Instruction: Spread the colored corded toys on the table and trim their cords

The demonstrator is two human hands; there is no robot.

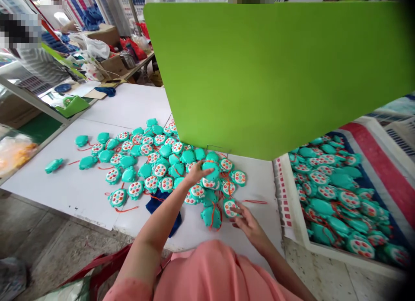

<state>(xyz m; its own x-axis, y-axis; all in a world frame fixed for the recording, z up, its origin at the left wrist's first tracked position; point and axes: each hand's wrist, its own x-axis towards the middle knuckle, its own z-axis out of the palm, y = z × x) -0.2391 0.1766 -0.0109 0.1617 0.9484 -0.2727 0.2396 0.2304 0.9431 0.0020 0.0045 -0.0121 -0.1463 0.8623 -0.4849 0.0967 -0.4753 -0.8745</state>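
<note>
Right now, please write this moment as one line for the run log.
left hand: on teal toy in pile | right hand: fingers on toy near table edge | crate: more toys, right

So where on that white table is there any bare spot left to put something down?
The near-left corner of the white table is bare, between the lone toy and the table edge. Also bare: the far stretch beside the green board. It is crowded mid-table, where the toy pile spreads around the left hand and right hand. The crate is full.
</note>
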